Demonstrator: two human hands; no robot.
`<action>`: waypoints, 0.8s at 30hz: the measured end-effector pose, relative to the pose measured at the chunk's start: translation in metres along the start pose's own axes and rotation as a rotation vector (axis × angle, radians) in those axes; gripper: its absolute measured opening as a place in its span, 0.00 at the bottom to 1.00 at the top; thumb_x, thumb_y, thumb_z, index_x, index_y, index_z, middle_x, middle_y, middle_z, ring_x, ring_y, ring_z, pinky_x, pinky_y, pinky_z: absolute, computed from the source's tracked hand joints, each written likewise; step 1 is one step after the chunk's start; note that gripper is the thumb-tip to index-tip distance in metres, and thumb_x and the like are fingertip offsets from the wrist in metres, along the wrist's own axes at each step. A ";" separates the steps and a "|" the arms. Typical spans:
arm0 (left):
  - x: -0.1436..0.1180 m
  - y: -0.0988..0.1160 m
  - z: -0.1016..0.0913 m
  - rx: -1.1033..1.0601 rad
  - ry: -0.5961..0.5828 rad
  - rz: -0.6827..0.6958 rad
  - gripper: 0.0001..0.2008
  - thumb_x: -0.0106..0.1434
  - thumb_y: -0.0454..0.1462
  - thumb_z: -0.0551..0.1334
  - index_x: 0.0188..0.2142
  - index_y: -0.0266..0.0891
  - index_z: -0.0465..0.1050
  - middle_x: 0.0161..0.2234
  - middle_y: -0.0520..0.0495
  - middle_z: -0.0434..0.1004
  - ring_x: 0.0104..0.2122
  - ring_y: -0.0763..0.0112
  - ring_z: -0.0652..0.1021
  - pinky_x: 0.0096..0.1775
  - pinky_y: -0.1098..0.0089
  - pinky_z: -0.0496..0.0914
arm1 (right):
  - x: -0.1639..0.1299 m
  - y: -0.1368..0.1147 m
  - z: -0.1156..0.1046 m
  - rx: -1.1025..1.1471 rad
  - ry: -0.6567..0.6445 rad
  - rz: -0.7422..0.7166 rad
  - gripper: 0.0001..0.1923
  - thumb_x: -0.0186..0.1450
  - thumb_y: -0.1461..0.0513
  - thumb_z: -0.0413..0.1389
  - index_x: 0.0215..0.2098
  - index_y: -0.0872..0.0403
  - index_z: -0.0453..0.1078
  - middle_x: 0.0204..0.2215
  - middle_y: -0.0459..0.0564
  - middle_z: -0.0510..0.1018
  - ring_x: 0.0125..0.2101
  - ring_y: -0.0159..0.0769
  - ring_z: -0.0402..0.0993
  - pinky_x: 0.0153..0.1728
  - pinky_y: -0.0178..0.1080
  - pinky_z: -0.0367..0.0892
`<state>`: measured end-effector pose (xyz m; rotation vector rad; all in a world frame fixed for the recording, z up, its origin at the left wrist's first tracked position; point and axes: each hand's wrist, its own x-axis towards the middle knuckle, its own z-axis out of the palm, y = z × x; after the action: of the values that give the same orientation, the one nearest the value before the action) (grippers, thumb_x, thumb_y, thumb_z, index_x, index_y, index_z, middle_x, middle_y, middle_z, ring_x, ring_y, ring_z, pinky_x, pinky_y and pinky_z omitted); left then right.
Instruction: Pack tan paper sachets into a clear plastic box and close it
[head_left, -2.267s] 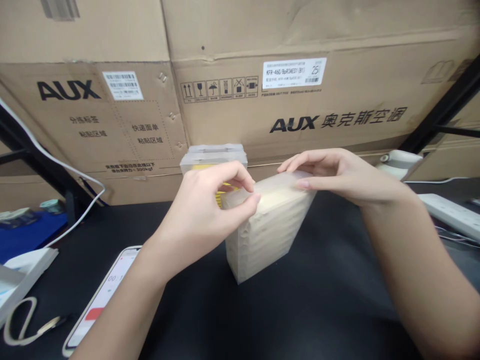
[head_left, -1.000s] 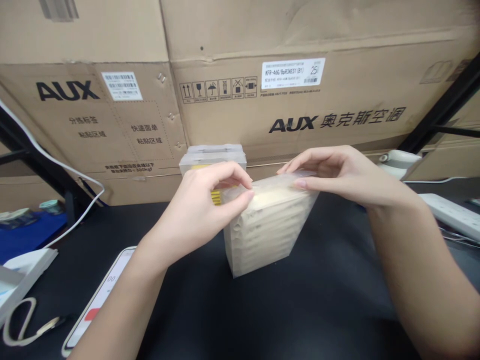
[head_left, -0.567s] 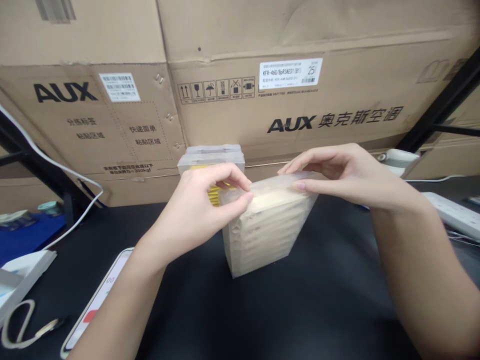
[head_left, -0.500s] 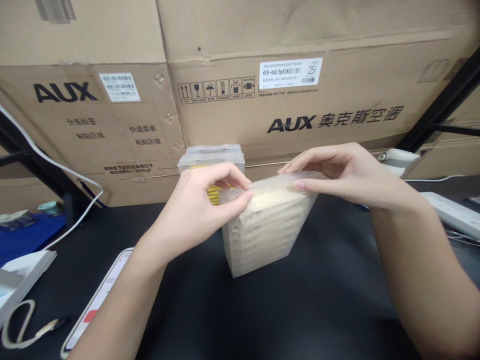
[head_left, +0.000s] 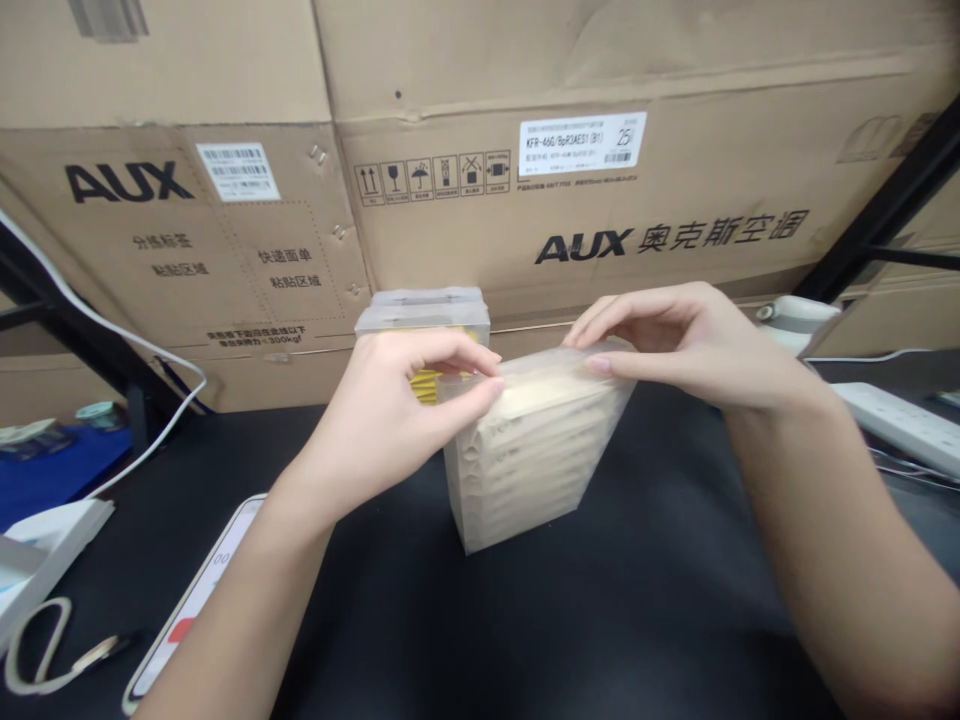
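A translucent plastic box (head_left: 536, 460) stands upright on the black table, with a stack of cream-coloured packets showing through its walls. My left hand (head_left: 420, 395) pinches the top left edge of this box between thumb and fingers. At the top right edge, my right hand (head_left: 667, 340) has its thumb on the near side and its fingers at the far side, closed on the rim. Behind my left hand is a second clear plastic box (head_left: 420, 315) with yellow contents, partly hidden.
Large cardboard boxes (head_left: 450, 240) form a wall behind the table. At the left lie a phone (head_left: 214, 570), a looped strap (head_left: 45, 660), a white tray-like item (head_left: 60, 550) and a blue surface (head_left: 75, 465). A power strip (head_left: 900, 425) is at the right, near a white-grey device (head_left: 799, 325).
My right hand has shifted very slightly, its fingers drawing a little closer to the rim. The box and my left hand stay almost where they were.
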<state>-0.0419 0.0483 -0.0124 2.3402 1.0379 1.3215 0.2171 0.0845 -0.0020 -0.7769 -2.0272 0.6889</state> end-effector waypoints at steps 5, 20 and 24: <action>-0.001 0.002 -0.003 -0.023 -0.030 -0.038 0.03 0.59 0.35 0.67 0.33 0.42 0.81 0.35 0.55 0.84 0.38 0.70 0.82 0.43 0.73 0.74 | 0.000 0.000 -0.002 0.026 -0.045 0.001 0.04 0.57 0.61 0.67 0.31 0.52 0.79 0.35 0.48 0.81 0.38 0.33 0.76 0.42 0.36 0.69; -0.001 0.000 -0.004 -0.052 -0.036 -0.028 0.05 0.59 0.32 0.65 0.34 0.41 0.81 0.38 0.53 0.84 0.41 0.68 0.82 0.47 0.71 0.75 | 0.000 -0.001 -0.002 -0.071 -0.035 -0.007 0.06 0.59 0.57 0.66 0.34 0.48 0.81 0.37 0.49 0.82 0.39 0.39 0.76 0.43 0.43 0.69; -0.001 0.001 -0.004 -0.035 -0.039 -0.030 0.05 0.59 0.33 0.65 0.34 0.41 0.80 0.38 0.52 0.84 0.40 0.67 0.82 0.47 0.70 0.75 | -0.002 -0.003 -0.002 -0.042 -0.048 -0.023 0.04 0.59 0.59 0.66 0.32 0.51 0.81 0.36 0.50 0.81 0.38 0.37 0.76 0.41 0.40 0.69</action>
<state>-0.0448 0.0466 -0.0109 2.3062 1.0254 1.2685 0.2189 0.0817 0.0005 -0.7663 -2.0967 0.6598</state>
